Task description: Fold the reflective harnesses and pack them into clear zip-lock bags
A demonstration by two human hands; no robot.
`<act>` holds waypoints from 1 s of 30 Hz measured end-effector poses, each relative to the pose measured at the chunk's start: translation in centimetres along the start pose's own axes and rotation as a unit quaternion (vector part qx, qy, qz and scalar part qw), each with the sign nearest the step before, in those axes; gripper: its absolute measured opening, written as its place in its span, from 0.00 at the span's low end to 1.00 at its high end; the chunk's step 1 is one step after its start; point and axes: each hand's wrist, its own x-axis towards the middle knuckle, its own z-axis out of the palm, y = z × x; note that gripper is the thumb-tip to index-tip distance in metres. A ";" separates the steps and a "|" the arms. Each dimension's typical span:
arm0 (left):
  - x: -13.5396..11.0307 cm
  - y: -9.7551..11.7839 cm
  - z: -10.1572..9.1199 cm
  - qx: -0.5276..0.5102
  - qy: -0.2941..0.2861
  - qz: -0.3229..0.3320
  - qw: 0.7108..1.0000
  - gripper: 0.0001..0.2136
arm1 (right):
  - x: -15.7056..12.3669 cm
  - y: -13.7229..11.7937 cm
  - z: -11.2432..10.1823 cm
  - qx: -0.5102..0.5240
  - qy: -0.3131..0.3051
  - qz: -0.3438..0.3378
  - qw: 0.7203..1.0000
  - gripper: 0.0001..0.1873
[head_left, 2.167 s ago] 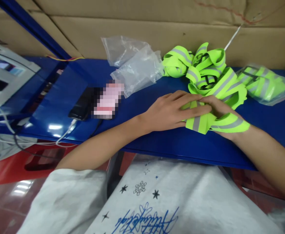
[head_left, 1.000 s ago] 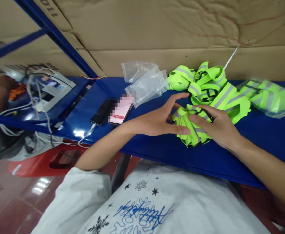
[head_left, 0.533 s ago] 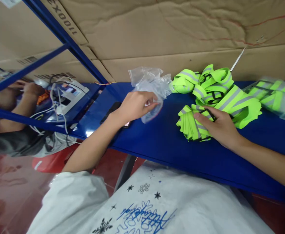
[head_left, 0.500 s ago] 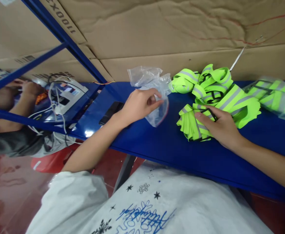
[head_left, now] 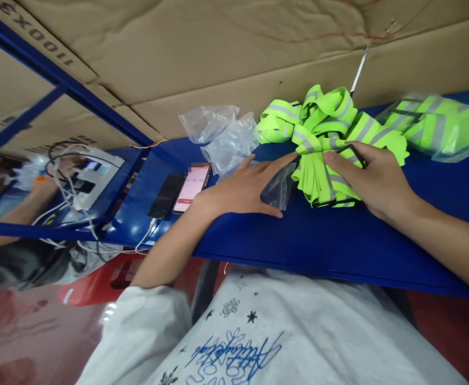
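Observation:
My right hand (head_left: 382,184) grips a folded bundle of neon-yellow reflective straps (head_left: 322,179) with grey stripes, its thumb on top near a black buckle piece. My left hand (head_left: 250,184) is spread with fingers apart over a clear plastic bag (head_left: 278,187) lying on the blue table (head_left: 258,240). Its index fingertip reaches the left edge of the strap bundle. Behind the bundle lies a loose heap of the same straps (head_left: 326,112). More clear bags (head_left: 234,141) lie beyond my left hand.
At right lies a clear bag filled with neon straps (head_left: 443,125). Left of my arm are a black phone (head_left: 166,195) and a phone with a lit screen (head_left: 192,187). Past a blue frame bar (head_left: 25,230), a person's forearm (head_left: 37,198) is beside a white device (head_left: 101,174) with cables. Cardboard (head_left: 202,59) stands behind.
My left hand has opened from a pinch near the clear bag and spread out toward the bundle. My right hand still holds the straps. The view has shifted, showing both phones.

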 end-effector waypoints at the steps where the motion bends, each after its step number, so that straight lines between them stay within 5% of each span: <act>1: 0.4 0.3 0.2 0.010 0.020 -0.009 1.000 0.57 | 0.0 -0.2 -0.1 -0.002 -0.005 -0.004 1.000 0.19; 5: 1.3 1.2 1.5 0.036 0.150 -0.051 0.987 0.59 | 0.1 -1.3 -0.7 -0.058 -0.014 -0.028 0.998 0.21; 8: 1.1 1.5 2.6 0.043 0.193 -0.054 0.979 0.60 | 0.1 -1.8 -0.8 -0.135 -0.072 -0.048 0.987 0.22; 14: 0.9 1.8 4.1 0.063 0.169 0.021 0.983 0.57 | 0.0 -1.6 -0.9 -0.190 -0.196 -0.063 0.960 0.25; 22: 0.8 3.3 4.8 0.066 0.135 0.054 0.987 0.67 | 0.5 -2.8 -1.7 -0.185 -0.354 -0.094 0.912 0.26; 25: 0.6 3.7 4.6 0.070 0.141 0.058 0.986 0.66 | 0.3 -3.2 -1.6 -0.213 -0.361 -0.082 0.904 0.28; 30: 0.4 3.5 4.4 0.080 0.146 0.063 0.984 0.64 | -0.3 -2.9 -0.9 -0.236 -0.288 -0.081 0.925 0.30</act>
